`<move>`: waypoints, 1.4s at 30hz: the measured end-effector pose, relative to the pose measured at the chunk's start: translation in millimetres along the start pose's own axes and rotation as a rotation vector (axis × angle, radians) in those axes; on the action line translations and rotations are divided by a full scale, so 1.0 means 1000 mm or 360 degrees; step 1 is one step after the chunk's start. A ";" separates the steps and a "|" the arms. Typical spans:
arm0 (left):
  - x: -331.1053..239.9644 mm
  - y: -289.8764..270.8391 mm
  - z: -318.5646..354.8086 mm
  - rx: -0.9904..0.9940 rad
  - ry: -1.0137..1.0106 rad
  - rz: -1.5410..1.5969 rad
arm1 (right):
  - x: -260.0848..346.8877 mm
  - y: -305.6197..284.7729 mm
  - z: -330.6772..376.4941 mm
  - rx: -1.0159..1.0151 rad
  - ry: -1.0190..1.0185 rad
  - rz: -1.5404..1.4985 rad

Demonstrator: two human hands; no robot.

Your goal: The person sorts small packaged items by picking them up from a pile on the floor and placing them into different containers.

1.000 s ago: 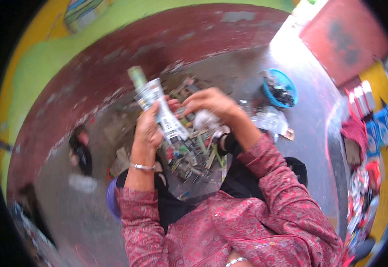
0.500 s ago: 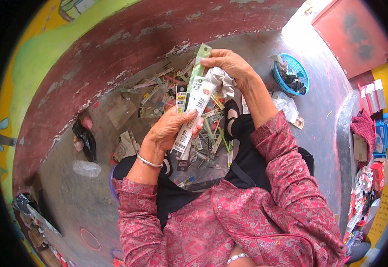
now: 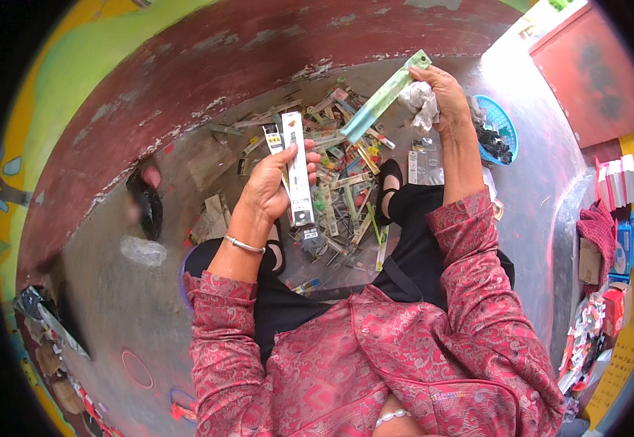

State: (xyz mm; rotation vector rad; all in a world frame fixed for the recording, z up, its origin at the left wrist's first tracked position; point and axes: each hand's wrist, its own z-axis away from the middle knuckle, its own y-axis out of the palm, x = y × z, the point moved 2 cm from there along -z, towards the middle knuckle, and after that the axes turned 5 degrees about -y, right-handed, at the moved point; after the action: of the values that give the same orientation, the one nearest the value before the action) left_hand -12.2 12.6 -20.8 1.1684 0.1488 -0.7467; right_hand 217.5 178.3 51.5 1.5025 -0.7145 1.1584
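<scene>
Two hands: both busy, each with its own long flat packet, person seated over a heap of the same stuff.
Far left: a dark shoe (image 3: 144, 207) and a crumpled clear plastic bag (image 3: 142, 250) lie on the grey floor (image 3: 113, 306), well apart from the hands.
Left hand: the left hand (image 3: 267, 191) is clenched around a couple of white card packets (image 3: 299, 175), thumb across the front and fingers behind, probably so the printed face stays turned up toward the eyes. Silver bangle (image 3: 243, 245) on that wrist.
Pile: loads of similar narrow packets (image 3: 346, 189) are scattered on the floor between the knees, just below and beyond the left hand, so they're within easy reach.
Right hand: the right hand (image 3: 441, 95) is raised farther out, fingers closed on the upper end of a long green packet (image 3: 382, 98) that slants down to the left, with a wad of crumpled white wrapping (image 3: 420, 100) bunched in the same palm.
Far right: blue plastic basket (image 3: 502, 127) with dark bits sits just beside the right forearm; stacked boxes (image 3: 619, 182) stand by the wall.
</scene>
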 end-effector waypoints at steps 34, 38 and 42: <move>-0.019 0.015 -0.005 0.0250 0.0501 0.0563 | -0.049 0.098 0.086 0.0798 -0.1956 0.2001; -0.019 0.005 -0.005 0.0557 0.0434 0.0769 | -0.056 0.105 0.102 0.0935 -0.2120 0.2141; -0.020 0.007 -0.004 0.0464 0.0398 0.0721 | -0.054 0.107 0.106 0.1031 -0.2091 0.2168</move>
State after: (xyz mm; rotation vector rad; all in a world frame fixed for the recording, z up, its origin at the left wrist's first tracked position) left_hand -22.1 26.9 -7.2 1.5059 -0.0210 -0.2233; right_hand 134.7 41.2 45.1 2.3436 -2.7541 1.2061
